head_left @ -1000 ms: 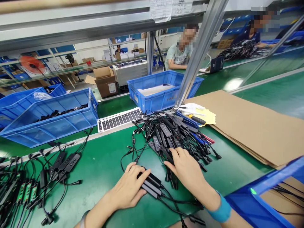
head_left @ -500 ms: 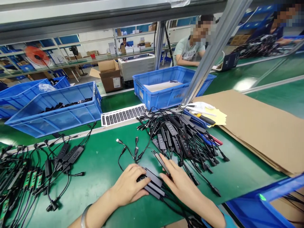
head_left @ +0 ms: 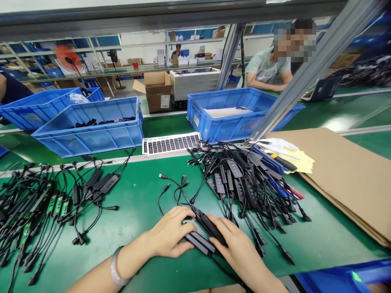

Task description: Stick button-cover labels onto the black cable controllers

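Since the earlier frame, a slim black control box (head_left: 210, 228) has been drawn down between the hands, onto two similar boxes (head_left: 198, 243), and the view has swung to the left. A blue plastic crate (head_left: 91, 142) beyond the bench is seen holding black cables (head_left: 102, 121), and a second blue crate (head_left: 226, 132) holds a white sheet (head_left: 227, 112) with a small dark item (head_left: 241, 108) on it. The box is held under the right hand (head_left: 235, 244), whose fingers (head_left: 221, 232) are pressed together over its lower end; its upper end is touched by the curled, slightly spread fingers (head_left: 183, 215) of the left hand (head_left: 168, 232). Its long axis runs diagonally, from upper left down to lower right, beside a tangled pile of cables and boxes (head_left: 241, 183) on the green bench mat (head_left: 137, 203).
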A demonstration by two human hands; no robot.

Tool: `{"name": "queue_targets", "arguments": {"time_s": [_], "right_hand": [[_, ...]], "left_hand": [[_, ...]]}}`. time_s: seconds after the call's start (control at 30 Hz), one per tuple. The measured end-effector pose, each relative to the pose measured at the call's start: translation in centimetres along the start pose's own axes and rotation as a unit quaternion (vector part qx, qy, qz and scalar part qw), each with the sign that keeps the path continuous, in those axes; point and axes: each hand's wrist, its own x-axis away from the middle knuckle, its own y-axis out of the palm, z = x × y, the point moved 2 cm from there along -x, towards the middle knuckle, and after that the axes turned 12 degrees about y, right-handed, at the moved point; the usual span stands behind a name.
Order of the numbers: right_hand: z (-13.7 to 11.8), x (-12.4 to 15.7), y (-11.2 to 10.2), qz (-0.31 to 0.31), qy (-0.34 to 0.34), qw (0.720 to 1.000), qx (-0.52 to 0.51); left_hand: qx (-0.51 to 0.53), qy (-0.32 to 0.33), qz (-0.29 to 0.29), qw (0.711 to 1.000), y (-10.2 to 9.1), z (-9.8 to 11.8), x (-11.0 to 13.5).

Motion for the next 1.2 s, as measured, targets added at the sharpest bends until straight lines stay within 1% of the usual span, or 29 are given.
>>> {"name": "queue_targets", "arguments": {"time_s": [0.07,0.2,0.3,0.33,0.37,0.47,0.5,0.57,0.63,0.67,0.73,0.8,0.83,0.87,0.9,0.93,0.97,1.0,1.03,1.07,1.13,1.2], "right_hand": [[-0.2,0.2,-0.3,-0.027,0.02,0.999,-0.03],[-0.7,0.6,-1.0,-0.101,0.058,0.991,-0.071],[-0.9,0.3,-1.7,-0.121,0.065,0.985,-0.099],[-0.8,0.1,-2.0,-0.11,0.067,0.986,-0.106],[-0.7,-0.2,-2.3,-0.082,0.067,0.989,-0.101],[-0.4,-1.0,-2.5,0.037,0.047,0.998,-0.024],[-0.4,-1.0,-2.2,0.058,0.029,0.998,0.004],[-0.6,-0.7,-1.2,0.057,-0.017,0.998,0.03],[-1.0,-0.2,-0.2,0.038,-0.063,0.997,0.023],[-1.2,0.1,0.1,0.025,-0.075,0.997,0.012],[-1.5,0.3,-0.1,-0.026,-0.071,0.997,-0.027],[-1.8,-0.4,-1.4,-0.109,-0.051,0.99,-0.079],[-1.9,-1.2,-2.3,-0.146,-0.043,0.984,-0.096],[-2.2,-2.4,-3.3,-0.163,-0.036,0.981,-0.098],[-2.4,-3.8,-4.4,-0.153,-0.029,0.985,-0.08],[-2.7,-5.5,-5.3,-0.11,-0.018,0.993,-0.036],[-2.9,-7.4,-6.2,-0.041,0.0,0.999,0.029],[-3.2,-9.3,-6.7,0.032,0.027,0.994,0.104],[-3.4,-11.1,-7.0,0.087,0.059,0.981,0.165],[-3.6,-12.8,-7.0,0.119,0.089,0.968,0.2],[-3.8,-15.5,-6.4,0.141,0.128,0.958,0.216],[-3.7,-17.3,-6.0,0.136,0.146,0.961,0.193]], "left_hand": [[0.0,0.0,0.006,1.0,0.0,0.0,0.0],[0.018,0.017,0.007,1.0,-0.1,0.0,-0.1],[0.015,0.007,-0.016,1.0,-0.1,0.0,-0.2],[0.006,0.004,-0.029,1.0,-0.1,0.0,-0.3],[-0.005,0.002,-0.042,0.999,-0.1,0.0,-0.4],[-0.036,-0.002,-0.061,0.998,0.1,0.1,-0.4],[-0.045,-0.002,-0.061,0.997,0.2,0.2,-0.3],[-0.06,0.006,-0.058,0.996,0.6,0.2,-0.1],[-0.075,0.03,-0.047,0.996,1.1,0.1,0.1],[-0.08,0.043,-0.041,0.995,1.3,0.1,0.3],[-0.082,0.059,-0.04,0.994,1.5,0.0,0.4],[-0.068,0.053,-0.055,0.995,1.6,0.0,0.4],[-0.057,0.043,-0.066,0.995,1.5,0.0,0.3],[-0.046,0.033,-0.078,0.995,1.5,0.1,0.2],[-0.038,0.022,-0.088,0.995,1.3,0.1,0.0],[-0.032,0.013,-0.097,0.995,1.2,0.2,-0.1],[-0.029,0.008,-0.106,0.994,1.1,0.2,-0.2],[-0.026,0.007,-0.111,0.993,1.1,0.2,-0.2],[-0.025,0.008,-0.114,0.993,1.0,0.2,-0.2],[-0.023,0.011,-0.116,0.993,1.0,0.2,-0.2],[-0.021,0.018,-0.117,0.993,1.0,0.1,0.0],[-0.021,0.02,-0.12,0.992,0.9,0.0,0.0]]}}
